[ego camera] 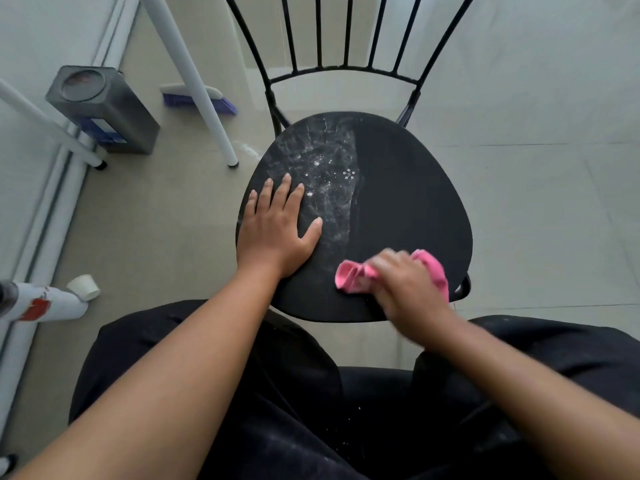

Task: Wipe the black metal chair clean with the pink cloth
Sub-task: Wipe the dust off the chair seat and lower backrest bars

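Chair (408, 209): black seat stood just before the person's knees, white dust over its left half.
Left hand (277, 226): lay flat on the seat, fingers straight, holding nothing.
Right hand (405, 285): blurred, fingers curled round pink cloth (353, 277) at the seat's near right edge.

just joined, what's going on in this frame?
A person is wiping the black metal chair. The right hand grips the pink cloth at the seat's near edge. The left hand rests flat on the seat's left side. White dust covers the left half of the seat, and the right half looks clean.
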Demonstrator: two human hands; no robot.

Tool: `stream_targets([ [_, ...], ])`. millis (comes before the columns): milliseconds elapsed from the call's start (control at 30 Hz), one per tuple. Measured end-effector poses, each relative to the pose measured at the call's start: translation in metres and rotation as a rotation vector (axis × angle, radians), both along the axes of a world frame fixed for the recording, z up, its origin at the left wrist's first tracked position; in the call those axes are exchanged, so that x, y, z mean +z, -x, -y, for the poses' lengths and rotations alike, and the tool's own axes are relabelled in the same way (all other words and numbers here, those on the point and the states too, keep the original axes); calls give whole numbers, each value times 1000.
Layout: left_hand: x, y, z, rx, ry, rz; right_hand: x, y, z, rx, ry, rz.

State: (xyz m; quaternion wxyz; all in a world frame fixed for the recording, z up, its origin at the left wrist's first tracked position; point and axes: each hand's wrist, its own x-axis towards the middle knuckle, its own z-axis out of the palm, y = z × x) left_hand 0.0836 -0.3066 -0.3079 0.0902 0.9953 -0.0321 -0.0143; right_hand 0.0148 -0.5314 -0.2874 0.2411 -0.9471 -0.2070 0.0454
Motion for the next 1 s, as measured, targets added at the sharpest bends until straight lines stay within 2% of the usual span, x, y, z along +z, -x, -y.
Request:
stream_targets([
  [67,-1,0,0,1,5,-2,9,-36,7,-171,-97,46],
  [133,-1,-1,0,4,5,4,14,-79,14,-285,-112,90],
  [267,-2,0,-1,9,9,13,-7,-106,6,-256,44,79],
  [467,-1,0,0,5,11,3,-13,-34,-24,-116,112,132],
  [567,-3,1,-5,4,3,-3,-12,3,-29,-7,97,52],
  [633,-2,0,-8,8,1,-15,-4,-2,-21,83,56,-29],
  [767,-3,-9,-13,18,-10,-24,30,-46,-17,2,-152,-263],
  [833,-5,-18,-15,28,-3,1,37,-59,-25,-13,-218,-300],
  [900,-4,-19,-12,22,8,-7,32,-45,-30,60,-116,-175],
  [967,-4,-13,-7,15,14,-8,11,-16,-24,220,113,-4],
  [1000,-4,-10,-6,12,23,-4,0,-2,-21,282,237,-6],
])
